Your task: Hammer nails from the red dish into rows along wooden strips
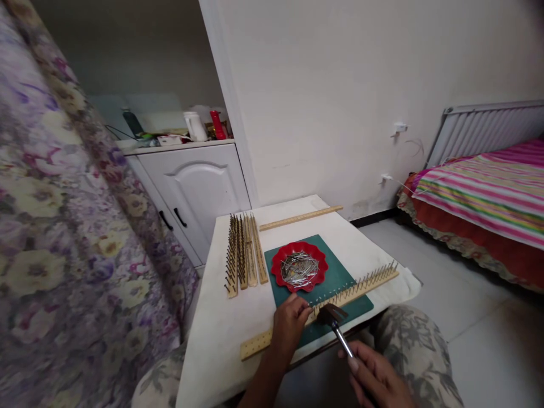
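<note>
My left hand (289,327) rests on a long wooden strip (255,345) lying diagonally across a green mat (340,283). Its fingers are pinched together at the strip, likely on a nail too small to make out. A row of nails (365,281) stands along the strip's right part. My right hand (374,377) grips the metal handle of a small hammer (331,315), whose head hovers just right of my left fingers, close above the strip. A red scalloped dish (278,272) full of loose nails sits on the mat behind the strip.
Several nailed wooden strips (240,255) lie side by side on the white table (212,334) left of the mat. A bare strip (301,217) lies at the far edge. Flowered fabric (63,226) hangs at left, a white cabinet (199,187) stands behind, a striped bed (488,192) at right.
</note>
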Action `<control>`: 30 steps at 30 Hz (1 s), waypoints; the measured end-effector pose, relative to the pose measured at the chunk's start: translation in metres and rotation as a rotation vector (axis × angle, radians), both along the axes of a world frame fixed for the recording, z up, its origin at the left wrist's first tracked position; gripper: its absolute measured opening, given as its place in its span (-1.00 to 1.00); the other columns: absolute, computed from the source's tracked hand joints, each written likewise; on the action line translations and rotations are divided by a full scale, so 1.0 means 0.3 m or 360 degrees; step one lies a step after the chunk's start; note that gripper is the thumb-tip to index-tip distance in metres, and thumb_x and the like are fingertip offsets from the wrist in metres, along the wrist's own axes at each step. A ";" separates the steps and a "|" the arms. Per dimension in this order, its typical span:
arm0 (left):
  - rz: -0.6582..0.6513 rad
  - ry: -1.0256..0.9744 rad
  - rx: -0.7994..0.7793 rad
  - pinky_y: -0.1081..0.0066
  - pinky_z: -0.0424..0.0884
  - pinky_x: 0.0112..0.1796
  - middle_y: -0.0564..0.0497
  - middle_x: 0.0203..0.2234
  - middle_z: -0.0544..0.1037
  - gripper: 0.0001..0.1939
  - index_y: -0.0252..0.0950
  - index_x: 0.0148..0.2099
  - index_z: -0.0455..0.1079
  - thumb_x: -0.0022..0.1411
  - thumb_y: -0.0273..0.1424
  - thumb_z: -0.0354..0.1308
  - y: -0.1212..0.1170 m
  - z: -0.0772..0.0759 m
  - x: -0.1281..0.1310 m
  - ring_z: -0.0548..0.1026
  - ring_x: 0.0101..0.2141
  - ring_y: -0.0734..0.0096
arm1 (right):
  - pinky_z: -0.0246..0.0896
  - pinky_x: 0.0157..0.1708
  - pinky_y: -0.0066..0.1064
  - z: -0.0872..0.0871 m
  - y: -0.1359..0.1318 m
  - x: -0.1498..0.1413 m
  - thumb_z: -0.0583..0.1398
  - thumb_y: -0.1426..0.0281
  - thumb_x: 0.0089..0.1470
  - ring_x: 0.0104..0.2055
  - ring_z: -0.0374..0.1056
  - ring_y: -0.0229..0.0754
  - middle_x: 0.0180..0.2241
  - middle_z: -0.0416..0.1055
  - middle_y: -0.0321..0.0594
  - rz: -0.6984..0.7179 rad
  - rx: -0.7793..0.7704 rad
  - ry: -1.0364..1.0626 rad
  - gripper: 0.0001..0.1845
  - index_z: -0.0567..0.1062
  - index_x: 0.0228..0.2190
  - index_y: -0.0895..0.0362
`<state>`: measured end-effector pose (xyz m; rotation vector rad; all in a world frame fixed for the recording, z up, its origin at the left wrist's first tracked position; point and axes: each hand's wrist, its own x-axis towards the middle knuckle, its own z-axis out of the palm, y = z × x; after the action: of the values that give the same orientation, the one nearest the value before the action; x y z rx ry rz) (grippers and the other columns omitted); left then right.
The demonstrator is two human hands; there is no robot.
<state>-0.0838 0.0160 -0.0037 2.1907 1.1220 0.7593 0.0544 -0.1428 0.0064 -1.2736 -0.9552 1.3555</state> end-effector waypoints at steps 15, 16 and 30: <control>-0.0015 -0.0087 0.0016 0.55 0.15 -0.44 0.10 -0.53 0.35 -0.88 -0.32 -0.49 0.34 0.09 -0.48 0.08 0.001 -0.014 0.001 0.35 -0.47 0.52 | -0.11 -0.75 -0.58 0.094 0.115 -0.036 0.00 0.07 0.15 -0.77 0.00 -0.40 -0.72 0.17 -0.52 0.0056 0.0224 -0.0483 -0.62 0.29 -0.46 0.11; 0.0000 -0.0093 0.0017 0.55 0.15 -0.44 0.10 -0.54 0.35 -0.87 -0.32 -0.50 0.34 0.08 -0.47 0.09 0.001 -0.017 0.001 0.34 -0.47 0.52 | -0.13 -0.75 -0.58 0.094 0.114 -0.035 0.00 0.07 0.15 -0.77 -0.01 -0.40 -0.72 0.17 -0.52 0.0052 0.0214 -0.0465 -0.63 0.29 -0.44 0.11; 0.0029 -0.0111 -0.0058 0.54 0.16 -0.44 0.11 -0.54 0.32 -0.90 -0.31 -0.49 0.38 0.05 -0.44 0.12 0.000 -0.013 -0.007 0.33 -0.48 0.52 | -0.22 -0.76 -0.59 0.096 0.073 -0.013 0.04 0.07 0.14 -0.76 -0.03 -0.42 -0.70 0.18 -0.53 -0.0025 0.0145 -0.0186 -0.65 0.30 -0.28 0.12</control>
<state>-0.0858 0.0158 -0.0077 2.1100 1.1138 0.8107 0.0503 -0.1210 0.0351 -1.2992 -1.0733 1.2220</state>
